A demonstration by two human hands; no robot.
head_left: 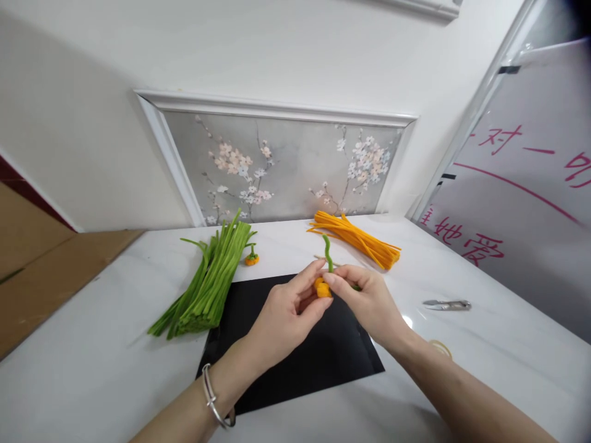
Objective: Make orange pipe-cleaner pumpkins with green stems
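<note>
Over the black mat (286, 357), my left hand (289, 307) pinches a small coiled orange pipe-cleaner piece (324, 288) between thumb and fingers. My right hand (364, 298) is closed on a green pipe cleaner (328, 252) at the top of the orange coil; its upper end stands up and bends slightly. Part of the green stem is hidden by my fingers. A finished-looking little orange pumpkin with a green stem (252, 258) stands on the table behind the mat, beside the green bundle.
A thick bundle of green pipe cleaners (207, 283) lies left of the mat. Orange pipe cleaners (357, 237) lie at the back right. Thread snips (447, 305) and a pale ring (440, 349) are on the right. Cardboard (60, 277) borders the left; a whiteboard (521, 184) stands right.
</note>
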